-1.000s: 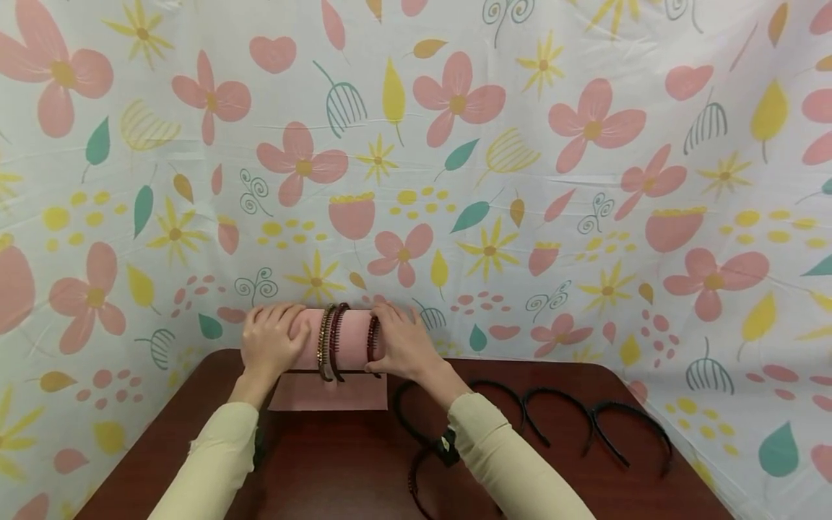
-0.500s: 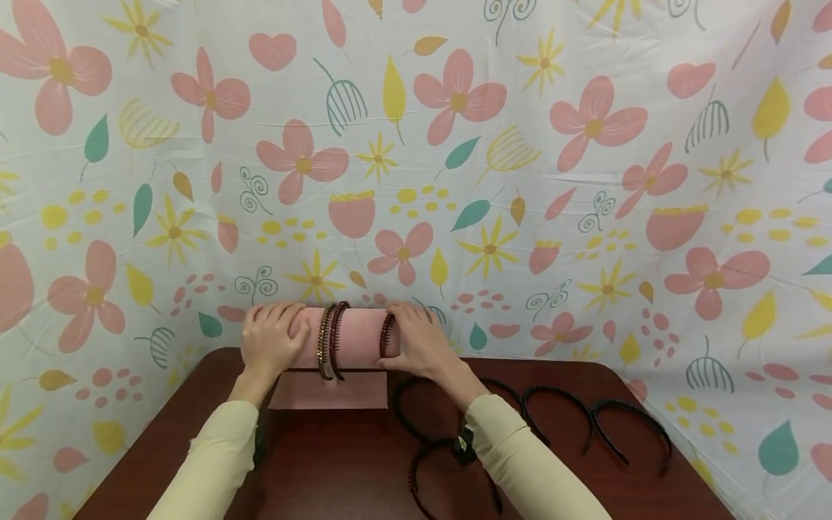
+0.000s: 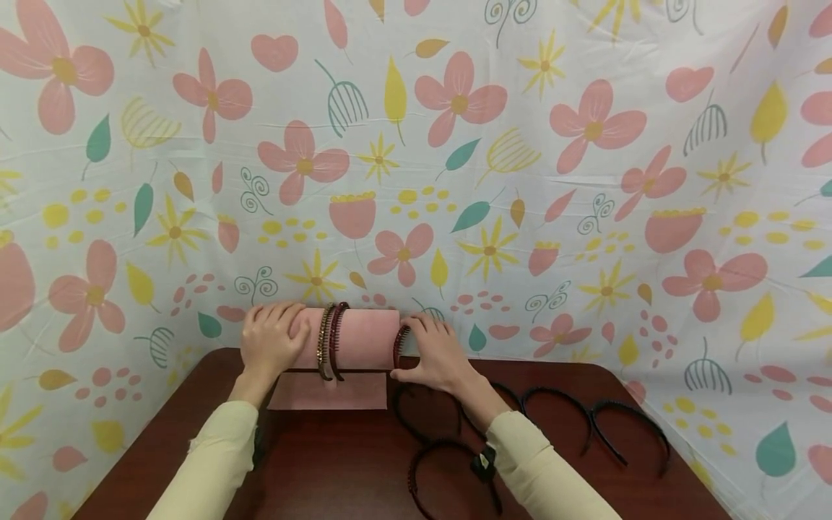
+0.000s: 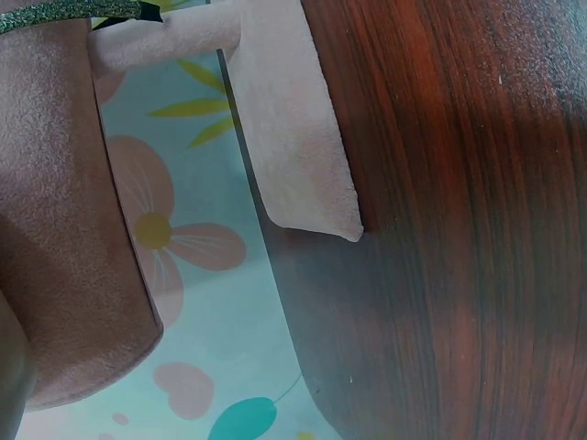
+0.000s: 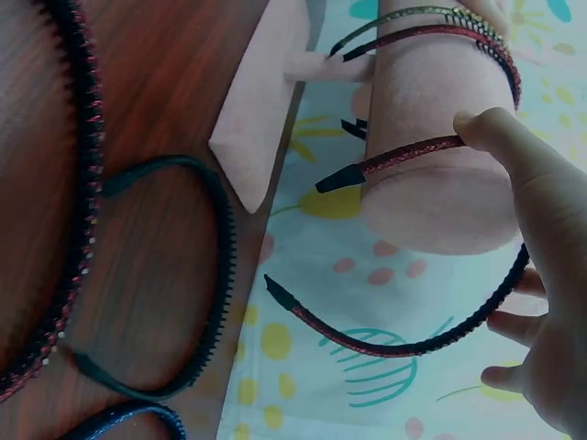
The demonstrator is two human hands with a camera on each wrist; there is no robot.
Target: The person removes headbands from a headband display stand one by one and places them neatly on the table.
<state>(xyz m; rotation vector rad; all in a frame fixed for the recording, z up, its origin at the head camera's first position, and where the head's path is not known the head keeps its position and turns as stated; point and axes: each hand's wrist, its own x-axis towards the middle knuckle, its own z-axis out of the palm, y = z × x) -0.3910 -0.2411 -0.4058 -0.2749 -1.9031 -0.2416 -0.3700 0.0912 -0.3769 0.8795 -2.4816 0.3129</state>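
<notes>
A pink, fuzzy headband stand [image 3: 367, 339] has a horizontal roll on a post above a flat base [image 3: 328, 392]. My left hand [image 3: 271, 336] grips the roll's left end, fingers over the top and thumb in front. My right hand [image 3: 438, 354] holds a dark red glittery headband [image 5: 404, 350] at the roll's right end. In the right wrist view one headband tip lies across the roll while the other hangs out past its end face. A gold headband [image 3: 322, 339] and another dark red headband [image 3: 336, 339] sit side by side around the roll's middle.
Several dark toothed headbands lie on the brown table [image 3: 325, 462], including one at the front [image 3: 416, 469] and one at the right [image 3: 633, 408]. A black object [image 3: 483, 464] shows by the right sleeve. A flower-printed curtain [image 3: 416, 144] hangs right behind the stand.
My right hand has moved right along the roll with the dark red headband, which is now at the roll's end. The left hand and the other two headbands on the roll have stayed put.
</notes>
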